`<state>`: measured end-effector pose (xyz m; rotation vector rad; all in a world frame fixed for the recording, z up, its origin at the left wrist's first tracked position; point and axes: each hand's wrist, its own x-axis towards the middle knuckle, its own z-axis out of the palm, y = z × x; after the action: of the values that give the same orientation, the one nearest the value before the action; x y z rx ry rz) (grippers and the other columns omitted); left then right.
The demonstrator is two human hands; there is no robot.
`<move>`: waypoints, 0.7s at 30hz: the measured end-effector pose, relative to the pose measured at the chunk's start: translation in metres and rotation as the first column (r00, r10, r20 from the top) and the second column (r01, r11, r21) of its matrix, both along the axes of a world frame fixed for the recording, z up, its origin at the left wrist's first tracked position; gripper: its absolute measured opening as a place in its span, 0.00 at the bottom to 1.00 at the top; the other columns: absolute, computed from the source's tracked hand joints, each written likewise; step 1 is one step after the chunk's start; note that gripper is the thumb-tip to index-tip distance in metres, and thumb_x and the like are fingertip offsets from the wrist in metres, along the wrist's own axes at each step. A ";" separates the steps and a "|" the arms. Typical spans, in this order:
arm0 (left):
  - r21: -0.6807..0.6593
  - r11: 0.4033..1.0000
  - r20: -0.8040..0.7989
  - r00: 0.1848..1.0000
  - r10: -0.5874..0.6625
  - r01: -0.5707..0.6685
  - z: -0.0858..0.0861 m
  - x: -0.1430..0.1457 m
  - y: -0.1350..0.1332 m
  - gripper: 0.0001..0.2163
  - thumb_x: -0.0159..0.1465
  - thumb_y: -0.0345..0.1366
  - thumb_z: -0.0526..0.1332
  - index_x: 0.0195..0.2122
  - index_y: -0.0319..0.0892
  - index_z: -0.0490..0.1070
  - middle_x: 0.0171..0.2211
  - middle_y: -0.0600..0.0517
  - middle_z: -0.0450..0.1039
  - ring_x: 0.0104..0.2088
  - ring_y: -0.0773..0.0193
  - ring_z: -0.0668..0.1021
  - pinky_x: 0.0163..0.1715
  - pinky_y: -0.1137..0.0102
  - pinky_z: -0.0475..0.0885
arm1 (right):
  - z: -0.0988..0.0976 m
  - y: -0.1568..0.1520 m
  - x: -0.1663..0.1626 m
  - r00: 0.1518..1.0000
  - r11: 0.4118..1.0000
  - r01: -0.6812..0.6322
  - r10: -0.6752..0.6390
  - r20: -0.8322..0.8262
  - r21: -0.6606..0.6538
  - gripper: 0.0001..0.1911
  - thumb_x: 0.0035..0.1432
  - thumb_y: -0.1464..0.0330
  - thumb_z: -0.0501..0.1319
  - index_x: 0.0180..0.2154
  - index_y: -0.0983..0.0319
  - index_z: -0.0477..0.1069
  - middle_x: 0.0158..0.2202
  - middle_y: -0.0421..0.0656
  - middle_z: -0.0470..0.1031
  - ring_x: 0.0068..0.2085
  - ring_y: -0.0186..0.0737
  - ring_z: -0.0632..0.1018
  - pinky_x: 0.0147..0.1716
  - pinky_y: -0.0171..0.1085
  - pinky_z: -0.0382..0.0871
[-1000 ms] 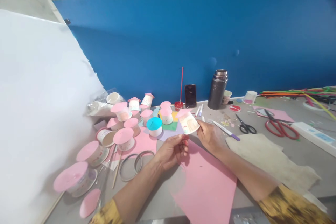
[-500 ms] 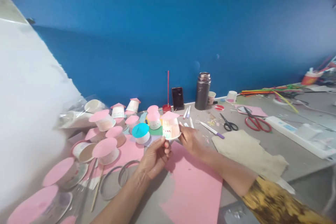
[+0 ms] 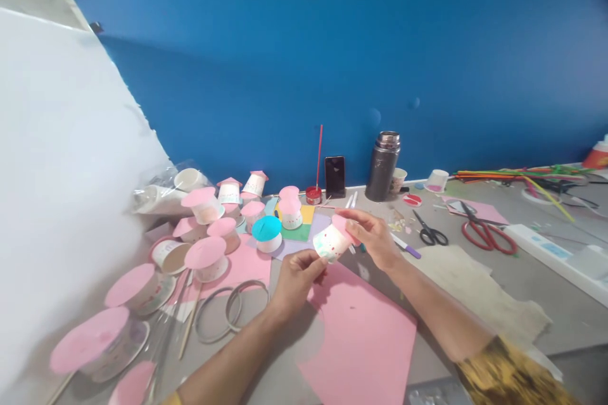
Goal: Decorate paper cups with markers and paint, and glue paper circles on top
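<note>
A decorated white paper cup point(image 3: 329, 244) with a pink paper top is held up between my two hands, tilted with its top toward the right. My left hand point(image 3: 299, 278) pinches the cup's rim at the lower edge. Around the pink top close the fingers of my right hand point(image 3: 375, 237). Below the hands lies a large sheet of pink paper point(image 3: 365, 329) with a curved cut in its left edge. To the left of the cup stands a white cup with a round blue top point(image 3: 266, 228).
Several paper cups with pink tops point(image 3: 206, 252) crowd the left side, near two grey rings point(image 3: 213, 316). A dark flask point(image 3: 382, 164) and a phone point(image 3: 335, 176) stand at the back. Black scissors point(image 3: 432, 234), red scissors point(image 3: 489, 237) and a white power strip point(image 3: 560, 259) lie at right.
The cup has tipped from upright to slanted, its top now leaning right. My right hand has moved up from beside the cup onto the pink top. The view has shifted slightly.
</note>
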<state>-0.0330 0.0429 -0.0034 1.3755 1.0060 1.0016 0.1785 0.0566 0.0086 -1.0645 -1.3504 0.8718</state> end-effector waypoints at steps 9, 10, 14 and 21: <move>-0.021 1.000 0.042 0.999 -0.018 0.019 0.000 0.001 -0.002 0.12 0.57 0.41 0.69 0.20 0.41 0.76 0.19 0.52 0.70 0.22 0.66 0.71 0.23 0.72 0.65 | -0.005 0.001 -0.008 0.998 0.998 0.049 -0.047 0.039 -0.047 0.23 0.59 0.50 0.67 0.47 0.59 0.83 0.38 0.44 0.84 0.34 0.41 0.79 0.30 0.36 0.72; -0.045 0.999 0.065 0.998 -0.022 0.025 -0.002 0.001 -0.002 0.13 0.56 0.42 0.70 0.20 0.41 0.76 0.19 0.52 0.70 0.21 0.66 0.71 0.22 0.72 0.65 | -0.005 0.001 -0.008 0.997 0.998 0.055 -0.052 0.056 -0.041 0.23 0.58 0.50 0.68 0.47 0.59 0.83 0.41 0.45 0.84 0.38 0.44 0.81 0.33 0.37 0.75; -0.147 0.988 0.176 0.984 -0.017 0.043 -0.008 0.000 0.004 0.15 0.56 0.46 0.72 0.23 0.40 0.75 0.18 0.53 0.69 0.19 0.67 0.69 0.17 0.73 0.65 | -0.001 0.003 -0.002 0.997 0.999 0.033 -0.032 -0.068 0.003 0.31 0.60 0.42 0.62 0.50 0.59 0.80 0.50 0.49 0.83 0.53 0.54 0.81 0.47 0.46 0.78; -0.396 0.911 0.550 0.824 0.139 0.111 -0.004 -0.009 0.020 0.14 0.55 0.35 0.76 0.29 0.38 0.71 0.27 0.55 0.72 0.22 0.75 0.69 0.21 0.79 0.68 | 0.018 0.015 0.022 0.810 0.982 -0.188 0.146 -0.568 -0.016 0.46 0.62 0.32 0.39 0.52 0.60 0.72 0.64 0.57 0.73 0.64 0.55 0.74 0.56 0.55 0.76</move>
<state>-0.0425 0.0634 -0.0071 0.6465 0.7102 1.0492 0.2008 0.0721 0.0264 -0.6582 -0.9154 1.2600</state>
